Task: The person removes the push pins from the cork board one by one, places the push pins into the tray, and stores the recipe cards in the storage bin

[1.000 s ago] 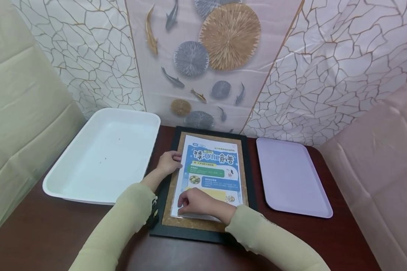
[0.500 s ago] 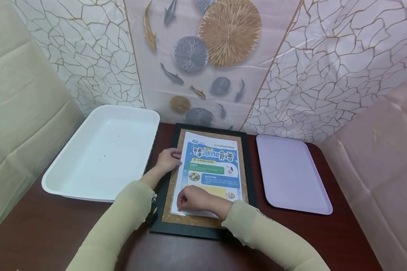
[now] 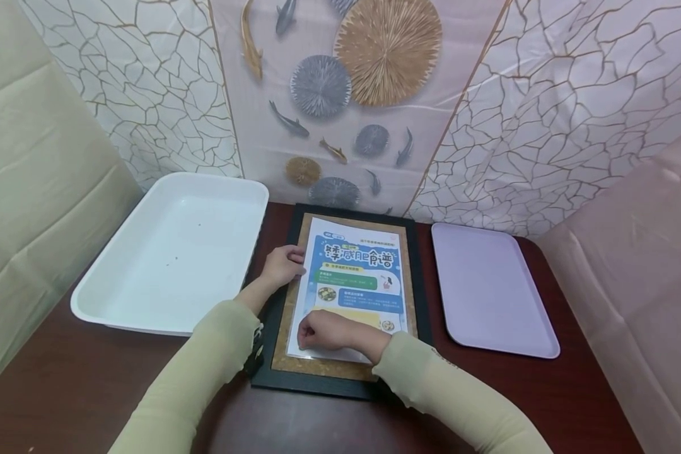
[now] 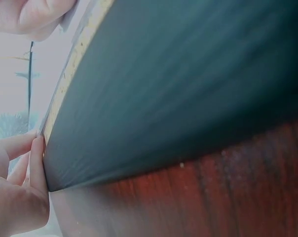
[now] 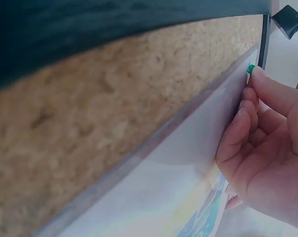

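Observation:
A laminated sheet (image 3: 318, 296) with a blue poster lies on a black-framed cork board (image 3: 408, 221) on the table. My left hand (image 3: 280, 266) is at the sheet's left edge; in the left wrist view, the left hand's fingertips (image 4: 36, 138) come together at that edge. Over the sheet's lower left corner is my right hand (image 3: 326, 331). A small green pushpin (image 5: 251, 69) shows at the right thumb tip, pinched against the sheet; its point is hidden. The right hand's other fingers (image 5: 238, 126) are curled beside it.
To the left stands a large white tray (image 3: 167, 330). A lilac tray (image 3: 490, 290) lies to the right. The table (image 3: 130, 378) is dark red-brown, and patterned cloth (image 3: 329, 151) hangs behind the board.
The view has shifted slightly as the head moved. My right hand's fingers have drawn in closer at the sheet's lower left corner; my left hand stays at the left edge.

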The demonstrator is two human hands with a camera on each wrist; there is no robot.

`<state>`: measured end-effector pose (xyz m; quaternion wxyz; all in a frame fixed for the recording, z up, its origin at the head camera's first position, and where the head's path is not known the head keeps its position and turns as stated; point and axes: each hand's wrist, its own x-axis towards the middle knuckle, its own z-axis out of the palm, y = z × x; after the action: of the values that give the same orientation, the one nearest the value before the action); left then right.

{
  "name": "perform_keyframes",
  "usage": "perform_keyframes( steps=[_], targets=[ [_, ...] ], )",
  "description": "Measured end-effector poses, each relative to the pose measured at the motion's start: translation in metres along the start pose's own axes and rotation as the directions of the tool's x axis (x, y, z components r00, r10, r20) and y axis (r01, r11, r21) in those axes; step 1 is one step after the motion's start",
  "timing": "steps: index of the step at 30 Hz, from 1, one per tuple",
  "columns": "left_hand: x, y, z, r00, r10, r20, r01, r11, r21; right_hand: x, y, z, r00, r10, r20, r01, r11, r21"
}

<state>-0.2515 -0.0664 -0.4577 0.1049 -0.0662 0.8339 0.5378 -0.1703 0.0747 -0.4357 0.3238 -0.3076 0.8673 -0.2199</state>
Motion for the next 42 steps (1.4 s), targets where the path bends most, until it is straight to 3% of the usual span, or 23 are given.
perform_keyframes(
  steps=[10,16,21,25,29,33,36,42],
  targets=[
    [0.001,-0.001,0.0,1.0,-0.006,0.008,0.006,1.0,-0.008,-0.004,0.0,-0.006,0.988,-0.039,0.146,0.034,0.999,0.039],
    [0.001,-0.006,0.001,1.0,-0.011,0.01,0.011,1.0,-0.024,-0.01,0.009,-0.006,0.983,-0.106,0.153,0.086,0.988,0.13],
    [0.0,-0.008,0.002,1.0,-0.016,0.014,0.016,0.999,-0.04,-0.024,0.019,-0.015,0.991,-0.087,0.103,0.066,0.979,0.194],
    [-0.001,-0.009,0.002,1.0,-0.021,0.013,0.021,0.999,-0.034,-0.042,0.035,-0.032,1.0,-0.02,0.009,0.017,0.969,0.246],
    [-0.002,-0.01,0.001,0.999,-0.032,0.011,0.033,0.999,-0.029,-0.062,0.057,-0.054,0.994,0.064,-0.087,-0.036,0.957,0.287],
    [-0.002,-0.01,0.001,0.999,-0.034,0.006,0.034,0.999,-0.027,-0.083,0.079,-0.073,0.964,0.193,-0.183,-0.133,0.946,0.295],
    [-0.002,-0.011,0.002,0.999,-0.031,0.007,0.031,0.999,-0.023,-0.098,0.097,-0.086,0.924,0.282,-0.258,-0.199,0.931,0.307],
    [-0.001,-0.009,0.0,1.0,-0.028,-0.001,0.028,0.999,-0.019,-0.125,0.134,-0.109,0.845,0.386,-0.37,-0.24,0.892,0.383]
  ],
)
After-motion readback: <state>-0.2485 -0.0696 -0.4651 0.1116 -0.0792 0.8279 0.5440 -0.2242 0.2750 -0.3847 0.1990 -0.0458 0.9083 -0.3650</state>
